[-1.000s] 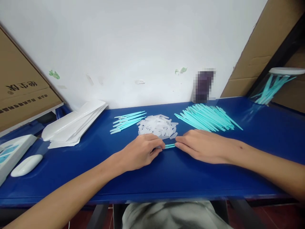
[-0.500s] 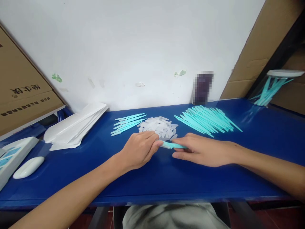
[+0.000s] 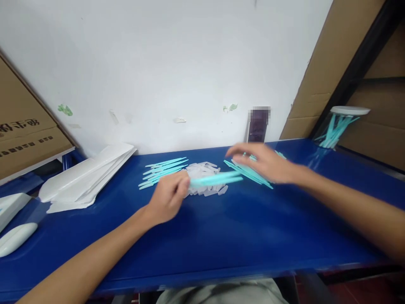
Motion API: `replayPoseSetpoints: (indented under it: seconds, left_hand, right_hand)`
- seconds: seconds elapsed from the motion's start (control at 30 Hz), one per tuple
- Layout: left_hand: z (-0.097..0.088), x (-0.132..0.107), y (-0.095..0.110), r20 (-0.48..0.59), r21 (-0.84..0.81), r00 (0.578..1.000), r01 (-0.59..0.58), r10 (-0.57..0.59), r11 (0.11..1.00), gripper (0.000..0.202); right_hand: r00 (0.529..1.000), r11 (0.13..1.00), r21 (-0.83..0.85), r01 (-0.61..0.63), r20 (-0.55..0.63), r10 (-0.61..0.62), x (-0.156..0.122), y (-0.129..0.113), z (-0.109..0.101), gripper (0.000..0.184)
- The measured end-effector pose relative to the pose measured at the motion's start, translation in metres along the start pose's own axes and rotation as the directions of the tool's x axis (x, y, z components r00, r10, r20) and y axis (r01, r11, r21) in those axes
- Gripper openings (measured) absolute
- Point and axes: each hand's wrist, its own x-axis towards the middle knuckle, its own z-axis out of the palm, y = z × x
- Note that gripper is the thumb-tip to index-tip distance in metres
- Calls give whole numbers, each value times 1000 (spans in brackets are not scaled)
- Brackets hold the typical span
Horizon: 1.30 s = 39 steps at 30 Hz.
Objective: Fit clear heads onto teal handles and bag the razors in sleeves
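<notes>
My left hand (image 3: 171, 195) is closed around one end of a turquoise eyebrow razor (image 3: 218, 180), which points right and looks doubled by motion blur. Beneath it lies a heap of translucent white caps (image 3: 204, 172). My right hand (image 3: 257, 159) hovers over the pile of turquoise razors (image 3: 253, 174), its fingers bent and apart, and nothing shows in them. It covers much of that pile. Left of the caps, several turquoise razors (image 3: 163, 171) lie side by side in a row.
White padded envelopes (image 3: 91, 173) lie at the left, with a white mouse (image 3: 17, 238) and a white box (image 3: 12, 207) nearer. A phone (image 3: 257, 126) leans against the wall. A lidded clear jar (image 3: 335, 126) with turquoise sticks stands far right. A cardboard box (image 3: 28, 122) rises left.
My right hand has let go of the razor and moved up and right to the pile. My left hand keeps the razor and has drawn slightly left. The view has shifted a little.
</notes>
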Motion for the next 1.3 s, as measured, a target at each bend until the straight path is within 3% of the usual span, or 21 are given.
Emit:
replayPoseSetpoints:
  seconds: [0.03, 0.1, 0.13, 0.2, 0.27, 0.33, 0.47, 0.57, 0.73, 0.83, 0.93, 1.0, 1.07, 1.13, 1.23, 1.3]
  left_hand:
    - [-5, 1, -9, -71, 19, 995, 66, -65, 998, 40]
    - [-18, 3, -30, -169, 66, 968, 198, -184, 978, 42]
    - [-26, 4, -41, -201, 98, 952, 253, -230, 963, 42]
    - [-40, 6, -64, -220, 220, 936, 321, -274, 921, 40]
    - [-53, 4, -85, -192, 366, 931, 362, -311, 858, 34]
    - [-64, 0, -104, -132, 465, 932, 358, -337, 809, 33]
    - [-77, -11, -130, 17, 544, 930, 301, -368, 783, 37]
    - [-83, -16, -137, 118, 577, 895, 290, -429, 764, 45]
    - [-86, -16, -127, 172, 663, 812, 324, -558, 675, 53]
    - [-82, -13, -118, 122, 715, 803, 337, -584, 612, 56]
    - [-78, -12, -112, 158, 688, 796, 335, -584, 644, 68]
    - [-76, -12, -110, 254, 651, 748, 336, -613, 681, 78]
    - [-75, -14, -111, 345, 631, 675, 348, -652, 694, 86]
    - [-74, -15, -115, 381, 625, 632, 362, -675, 692, 88]
    - [-71, -15, -123, 350, 647, 659, 344, -666, 681, 89]
    - [-69, -14, -127, 325, 672, 692, 312, -645, 672, 91]
  right_hand:
    - [979, 992, -51, -116, -176, 106, 8, 27, -14, 46]
    - [833, 878, -141, -458, -412, 368, 20, 87, -41, 44]
    - [761, 789, -140, -599, -407, 506, 24, 116, -51, 43]
    - [696, 717, -113, -688, -383, 608, 26, 163, -63, 47]
    - [682, 700, -75, -710, -317, 659, 22, 193, -62, 53]
    - [697, 715, -32, -699, -258, 669, 16, 207, -55, 55]
    - [740, 759, 7, -651, -214, 638, 13, 215, -42, 57]
    - [769, 785, 12, -620, -192, 610, 18, 217, -38, 61]
    - [791, 809, 7, -588, -203, 577, 20, 213, -35, 60]
    - [801, 821, -6, -571, -220, 556, 17, 204, -36, 54]
    - [779, 803, -44, -594, -280, 561, 11, 195, -41, 47]
    - [760, 787, -78, -612, -332, 559, 5, 190, -45, 42]
    - [745, 773, -110, -624, -383, 547, 0, 185, -48, 38]
    - [735, 765, -139, -628, -428, 526, -4, 180, -52, 38]
    - [748, 775, -192, -602, -475, 464, -1, 168, -56, 37]
    - [786, 800, -236, -551, -470, 403, 9, 153, -54, 38]
